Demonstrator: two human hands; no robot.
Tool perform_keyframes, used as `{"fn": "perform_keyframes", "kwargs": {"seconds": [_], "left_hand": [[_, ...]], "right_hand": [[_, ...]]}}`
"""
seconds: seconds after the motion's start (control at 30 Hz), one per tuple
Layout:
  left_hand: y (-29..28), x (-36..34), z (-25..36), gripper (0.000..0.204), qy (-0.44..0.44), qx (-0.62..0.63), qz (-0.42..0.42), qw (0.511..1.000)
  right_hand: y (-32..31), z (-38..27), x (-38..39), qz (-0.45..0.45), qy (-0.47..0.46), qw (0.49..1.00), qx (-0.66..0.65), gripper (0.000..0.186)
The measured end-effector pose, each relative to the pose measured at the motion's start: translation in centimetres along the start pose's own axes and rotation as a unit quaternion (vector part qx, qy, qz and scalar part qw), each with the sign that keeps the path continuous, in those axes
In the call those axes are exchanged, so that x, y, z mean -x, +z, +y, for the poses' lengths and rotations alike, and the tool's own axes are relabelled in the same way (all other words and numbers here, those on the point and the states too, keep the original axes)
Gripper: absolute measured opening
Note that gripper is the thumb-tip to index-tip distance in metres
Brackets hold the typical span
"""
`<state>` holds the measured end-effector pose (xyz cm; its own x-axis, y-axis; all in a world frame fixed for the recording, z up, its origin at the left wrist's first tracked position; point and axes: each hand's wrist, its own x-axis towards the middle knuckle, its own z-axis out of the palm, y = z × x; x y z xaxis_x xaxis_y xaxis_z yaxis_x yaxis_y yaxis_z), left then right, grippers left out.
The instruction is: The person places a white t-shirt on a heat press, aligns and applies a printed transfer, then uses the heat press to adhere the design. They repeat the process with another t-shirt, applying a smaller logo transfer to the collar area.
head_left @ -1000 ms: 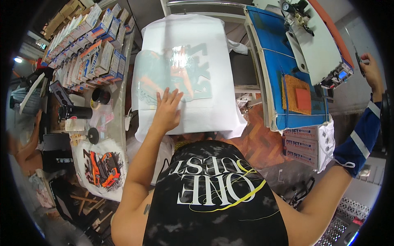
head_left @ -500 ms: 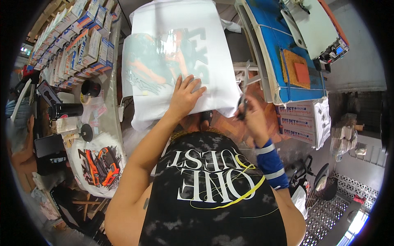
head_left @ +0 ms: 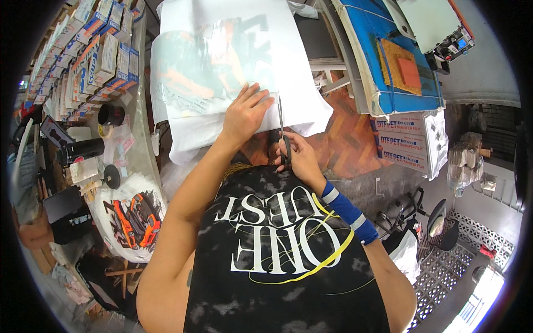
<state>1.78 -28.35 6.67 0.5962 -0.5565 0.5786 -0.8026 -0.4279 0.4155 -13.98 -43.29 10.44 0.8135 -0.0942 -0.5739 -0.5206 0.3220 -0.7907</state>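
Note:
A large printed transfer film (head_left: pixel 191 72), with pale grey and orange shapes on it, lies on a white cloth (head_left: pixel 291 66) spread in front of me. My left hand (head_left: pixel 246 115) rests flat on the film's near right part, fingers stretched out. In my right hand (head_left: pixel 303 161) is a pair of scissors (head_left: pixel 281 125), its handles in my fingers. The blades point away from me, along the film's right side near my left fingertips. Whether they touch the film I cannot tell. The near part of the cloth hangs over an edge toward me.
Several boxes (head_left: pixel 108 69) stand on the table at left, with a black cup (head_left: pixel 111 115) and a printed orange car design (head_left: pixel 136 222). To the right is a blue-topped press (head_left: pixel 361 44), with stacked boxes (head_left: pixel 402 144) below. A person's arm (head_left: pixel 36 236) shows at far left.
My right hand has brought the scissors left and nearer the film's edge, beside my left hand. The left hand stays on the film. The whole view has shifted slightly.

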Motion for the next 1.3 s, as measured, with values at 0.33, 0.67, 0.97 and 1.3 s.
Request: {"fn": "perform_keyframes", "kwargs": {"seconds": [0.33, 0.67, 0.97, 1.3], "left_hand": [[-0.3, 0.2, 0.1, 0.025, 0.0, 0.005, -0.007, 1.0], [-0.5, -0.2, 0.2, 0.027, 0.011, -0.023, -0.005, 1.0], [-1.7, -0.6, 1.2, 0.025, 0.01, 0.028, -0.011, 1.0], [-2.5, -0.8, 1.7, 0.025, 0.007, 0.029, -0.005, 1.0]], "right_hand": [[0.3, -0.1, -0.5, 0.02, 0.002, 0.999, 0.043, 0.051], [0.4, 0.0, -0.1, 0.018, 0.003, 0.997, 0.072, 0.047], [0.9, -1.4, -2.2, 0.037, -0.006, 0.999, -0.012, 0.049], [1.0, -1.7, -2.2, 0.044, 0.007, 0.999, -0.001, 0.047]]}}
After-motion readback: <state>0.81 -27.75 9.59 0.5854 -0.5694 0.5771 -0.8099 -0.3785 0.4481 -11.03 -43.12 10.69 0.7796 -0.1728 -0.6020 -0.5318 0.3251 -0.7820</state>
